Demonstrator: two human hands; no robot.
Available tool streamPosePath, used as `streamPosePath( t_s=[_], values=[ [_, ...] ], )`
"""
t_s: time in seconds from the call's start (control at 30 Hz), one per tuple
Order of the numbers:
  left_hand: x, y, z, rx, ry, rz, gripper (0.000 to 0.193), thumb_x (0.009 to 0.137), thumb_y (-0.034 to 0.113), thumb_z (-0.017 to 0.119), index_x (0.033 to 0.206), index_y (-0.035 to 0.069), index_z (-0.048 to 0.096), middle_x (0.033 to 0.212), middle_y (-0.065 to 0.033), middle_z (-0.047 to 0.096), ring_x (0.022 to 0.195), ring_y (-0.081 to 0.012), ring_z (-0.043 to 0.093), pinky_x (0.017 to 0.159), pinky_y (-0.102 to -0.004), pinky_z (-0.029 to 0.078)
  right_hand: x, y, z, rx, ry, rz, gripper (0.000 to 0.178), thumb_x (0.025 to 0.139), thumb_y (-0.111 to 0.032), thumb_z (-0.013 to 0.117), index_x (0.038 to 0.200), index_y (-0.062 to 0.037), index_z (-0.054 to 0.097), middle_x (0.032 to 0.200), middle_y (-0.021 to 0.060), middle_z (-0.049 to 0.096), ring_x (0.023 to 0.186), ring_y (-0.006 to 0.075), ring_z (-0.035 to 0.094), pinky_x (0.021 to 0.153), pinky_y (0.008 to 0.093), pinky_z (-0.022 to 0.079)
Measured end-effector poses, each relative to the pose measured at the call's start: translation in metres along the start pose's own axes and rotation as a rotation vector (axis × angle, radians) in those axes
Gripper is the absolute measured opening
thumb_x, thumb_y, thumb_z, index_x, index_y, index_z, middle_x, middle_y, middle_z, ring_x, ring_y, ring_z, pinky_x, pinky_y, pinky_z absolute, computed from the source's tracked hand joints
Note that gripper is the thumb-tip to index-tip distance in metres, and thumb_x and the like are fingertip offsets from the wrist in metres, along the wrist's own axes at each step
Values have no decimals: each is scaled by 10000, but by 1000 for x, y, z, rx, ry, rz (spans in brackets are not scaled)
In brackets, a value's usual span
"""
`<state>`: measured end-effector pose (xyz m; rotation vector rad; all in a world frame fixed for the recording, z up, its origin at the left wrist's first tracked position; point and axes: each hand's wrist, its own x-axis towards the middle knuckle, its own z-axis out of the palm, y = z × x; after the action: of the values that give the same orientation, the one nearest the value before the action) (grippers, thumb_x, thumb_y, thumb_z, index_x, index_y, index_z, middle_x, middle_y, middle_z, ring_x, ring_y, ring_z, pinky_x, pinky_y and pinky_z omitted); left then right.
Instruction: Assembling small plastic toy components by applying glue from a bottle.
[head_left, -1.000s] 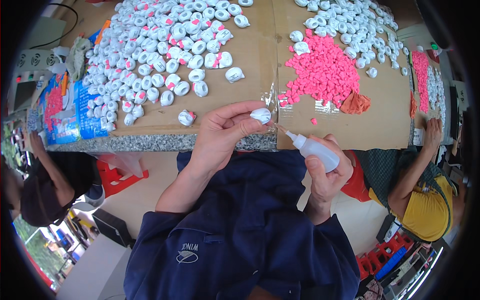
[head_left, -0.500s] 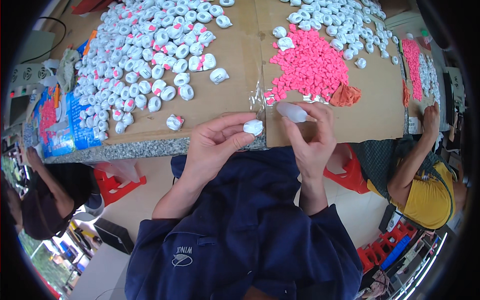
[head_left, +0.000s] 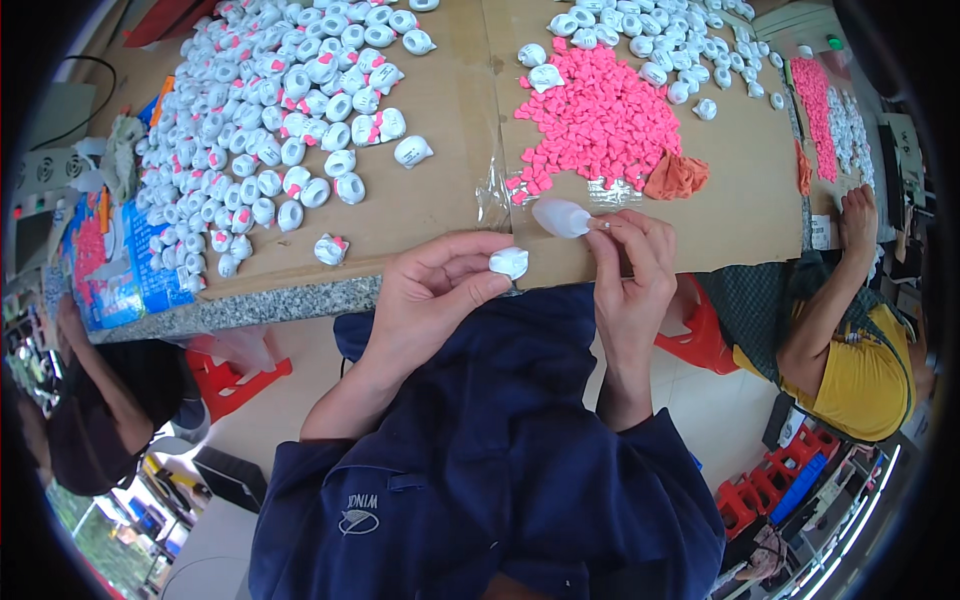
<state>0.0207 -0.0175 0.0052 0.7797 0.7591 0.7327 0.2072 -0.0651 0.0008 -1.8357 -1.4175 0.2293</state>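
Observation:
My left hand (head_left: 428, 292) is closed, pinching a small white cat-head-shaped piece (head_left: 509, 263) between thumb and forefinger just past the table's near edge. To its right, my right hand (head_left: 637, 262) grips a small translucent squeeze bottle (head_left: 559, 217) at its narrow end, the rounded body pointing left. Whether those fingertips also hold a cap is too small to tell. Beyond the bottle lies a heap of small pink bow-shaped pieces (head_left: 590, 120). A crumpled orange rubber piece (head_left: 677, 177) rests at the heap's right edge.
White cat-head pieces (head_left: 250, 120), several with pink bows, cover the left of the cardboard-topped table (head_left: 450, 170). More white pieces (head_left: 640, 25) lie at the far right. One piece (head_left: 331, 249) sits alone near the edge. People work at left and right, a yellow-sleeved one (head_left: 850, 380) at right.
My right fingers have shifted from the bottle's body to its narrow end, and the bottle now points further left, away from the fingers. My left hand still holds the white piece.

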Motion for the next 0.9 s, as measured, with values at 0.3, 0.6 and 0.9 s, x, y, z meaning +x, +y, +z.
streamPosePath(
  t_s=[0.3,0.6,0.9],
  values=[
    [-2,-8,6,139,-35,81,254,804,-84,574,1056,-59,553,996,-125,617,918,-171,607,835,-285,499,-19,-29,-8,657,-253,303,121,778,33,637,863,19,551,812,66,633,768,109,610,666,202,449],
    [-2,-2,4,151,-136,-34,210,796,-62,595,1006,-61,591,988,-114,617,934,-163,597,837,-268,481,-17,-22,-11,551,-359,293,105,724,22,684,805,22,618,760,58,620,685,87,546,605,203,400],
    [-2,-6,6,669,-23,422,203,727,-63,633,914,13,658,895,-115,654,790,-204,648,677,-268,521,-24,-21,4,562,-203,143,108,705,34,687,794,22,626,750,65,617,709,137,539,622,241,412]
  ],
)
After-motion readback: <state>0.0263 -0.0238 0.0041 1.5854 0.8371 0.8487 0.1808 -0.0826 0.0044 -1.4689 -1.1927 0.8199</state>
